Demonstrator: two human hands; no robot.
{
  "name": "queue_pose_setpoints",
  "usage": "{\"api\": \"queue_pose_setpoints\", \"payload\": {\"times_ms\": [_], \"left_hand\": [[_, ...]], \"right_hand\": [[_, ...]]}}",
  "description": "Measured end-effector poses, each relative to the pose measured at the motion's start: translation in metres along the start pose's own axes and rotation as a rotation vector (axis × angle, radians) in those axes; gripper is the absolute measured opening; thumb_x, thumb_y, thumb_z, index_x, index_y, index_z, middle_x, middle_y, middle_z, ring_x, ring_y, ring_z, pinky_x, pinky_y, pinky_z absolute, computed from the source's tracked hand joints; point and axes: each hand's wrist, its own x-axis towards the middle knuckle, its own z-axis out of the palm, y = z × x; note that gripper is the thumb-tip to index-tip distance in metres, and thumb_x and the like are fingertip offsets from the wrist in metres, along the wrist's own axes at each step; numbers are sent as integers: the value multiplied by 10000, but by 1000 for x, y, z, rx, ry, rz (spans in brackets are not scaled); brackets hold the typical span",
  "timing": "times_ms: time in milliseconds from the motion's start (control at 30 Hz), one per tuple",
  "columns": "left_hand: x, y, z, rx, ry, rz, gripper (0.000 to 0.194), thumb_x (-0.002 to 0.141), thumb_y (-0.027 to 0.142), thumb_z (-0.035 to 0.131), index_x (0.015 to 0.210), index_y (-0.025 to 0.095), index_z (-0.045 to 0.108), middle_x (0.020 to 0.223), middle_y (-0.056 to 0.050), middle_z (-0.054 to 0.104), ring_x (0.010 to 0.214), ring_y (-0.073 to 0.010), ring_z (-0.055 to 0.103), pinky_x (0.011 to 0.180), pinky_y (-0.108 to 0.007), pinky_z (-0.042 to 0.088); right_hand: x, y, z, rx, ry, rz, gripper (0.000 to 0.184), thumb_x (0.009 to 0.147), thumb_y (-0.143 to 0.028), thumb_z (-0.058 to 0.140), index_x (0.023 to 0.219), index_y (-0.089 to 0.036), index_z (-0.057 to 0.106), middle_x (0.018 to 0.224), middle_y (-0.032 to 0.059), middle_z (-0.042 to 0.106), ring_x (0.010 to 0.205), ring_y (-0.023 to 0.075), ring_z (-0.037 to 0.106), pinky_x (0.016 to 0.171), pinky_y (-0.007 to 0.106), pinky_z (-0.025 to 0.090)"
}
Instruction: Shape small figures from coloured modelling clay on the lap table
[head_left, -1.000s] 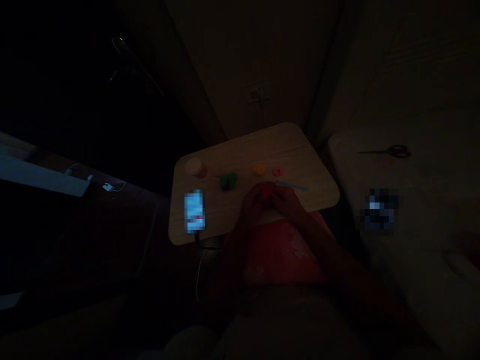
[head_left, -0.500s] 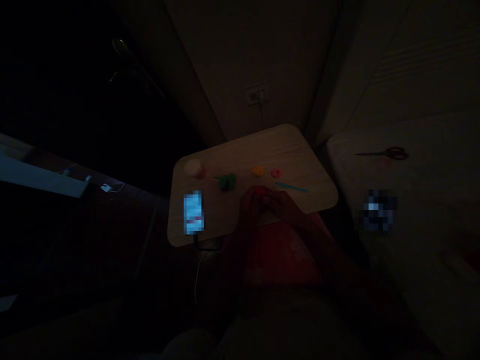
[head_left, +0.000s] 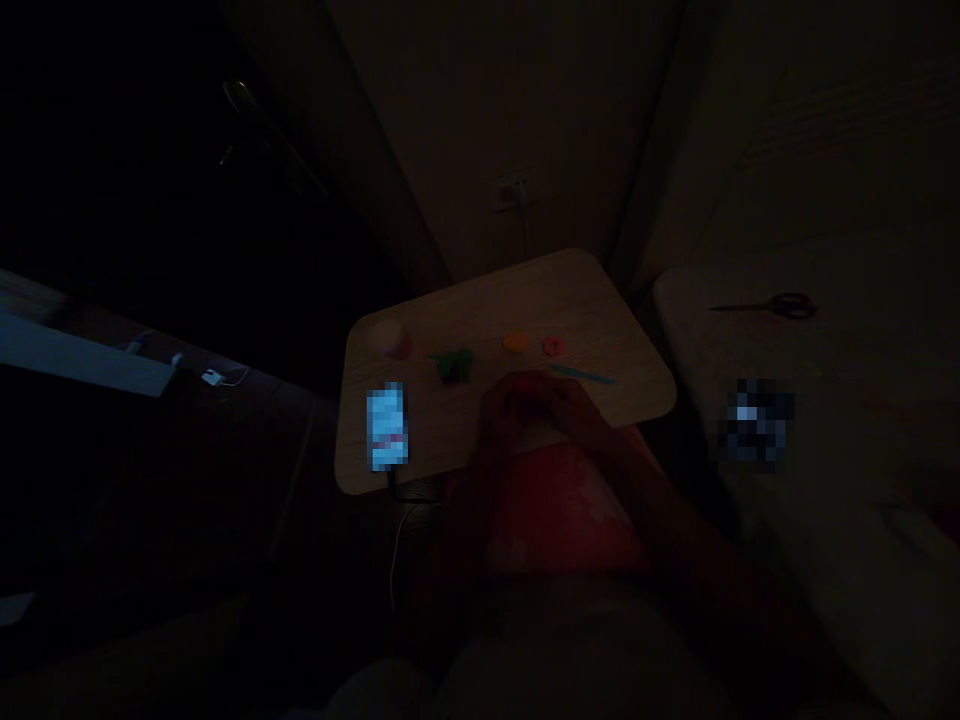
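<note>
Left hand and right hand have fingers wrapped round a small, red, dough-like lump over the pale wood-grain surface; even, gentle pressure seems best

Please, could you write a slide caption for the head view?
Left hand and right hand together around a red piece at a dim table, near a blue strip.
</note>
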Motion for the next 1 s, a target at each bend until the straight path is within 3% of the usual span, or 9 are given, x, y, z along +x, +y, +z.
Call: {"api": "queue_pose_setpoints", "payload": {"times_ms": [67,167,533,800,1000], "left_hand": [[1,3,1,2,-49,80,450,994,587,578,1085,197,782,1194,-124,765,1111,-257,703,1012,-407,550],[2,6,2,-5,-61,132,434,993,582,582,1059,214,802,1229,-131,751,1154,-266,691,1060,-441,531],[1,2,3,-44,-46,113,444,965,597,620,1119,221,802,1248,-138,746,1182,-282,677,1080,-474,519],[-2,-5,0,-142,-117,20,512,917,498,722,1349,226,682,1384,-137,689,1290,-302,644,1139,-460,487],[-2,-7,-3,-173,-165,35,559,862,508,771,1336,223,691,1371,-133,695,1290,-327,642,1135,-466,482]], "right_hand": [[2,2,-1,32,58,19,582,921,-710,573,768,-181,762,744,62,731,695,198,644,651,301,524],[4,4,-2,43,68,16,514,878,-675,650,761,-187,760,735,53,724,686,190,631,634,294,509],[3,3,-4,73,-3,44,362,836,-537,750,910,-185,788,864,56,751,774,192,653,706,306,521],[1,-4,-4,42,15,0,438,896,-611,689,872,-182,774,835,49,723,787,192,625,713,296,514],[-2,-8,-3,140,35,25,440,811,-633,774,843,-194,776,822,36,715,754,185,617,706,305,513]]}}
